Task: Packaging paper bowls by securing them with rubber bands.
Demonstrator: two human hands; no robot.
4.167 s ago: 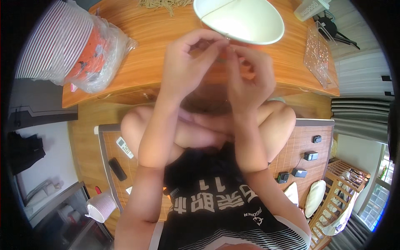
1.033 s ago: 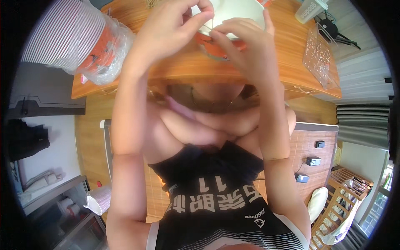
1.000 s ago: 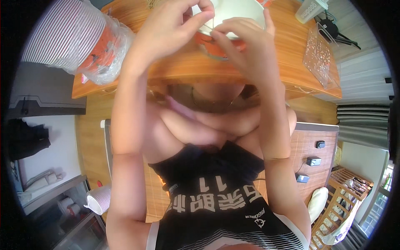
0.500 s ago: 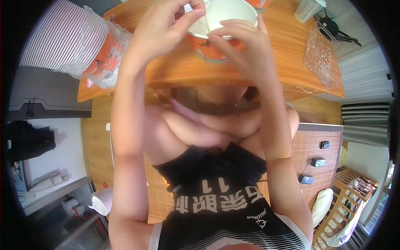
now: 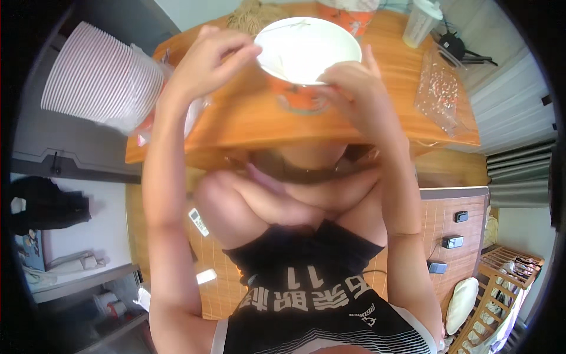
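An orange paper bucket (image 5: 302, 100) with a white inside stands on the wooden table in front of me. A few thin strands (image 5: 288, 28) lie inside, by its far rim and its left wall. At the near right rim, my right hand (image 5: 356, 88) grips the bucket with thumb and fingers. My left hand (image 5: 218, 62) is raised at the left rim, thumb and forefinger pinched together. Whatever lies between those fingertips is too small to make out. Behind the bucket sits a tan bundle of strands (image 5: 254, 19).
Tall nested paper buckets (image 5: 97, 79), partly in clear plastic, lean at the left table edge. A second orange bucket (image 5: 355, 23) stands at the back. On the right are a lidded cup (image 5: 420, 26), a black device (image 5: 453, 46) and a clear tray (image 5: 425, 112) of small bits.
My left hand has moved left and down, away from the bucket's inside. The right hand now holds the near right rim. The view has shifted, showing more of the table's back.
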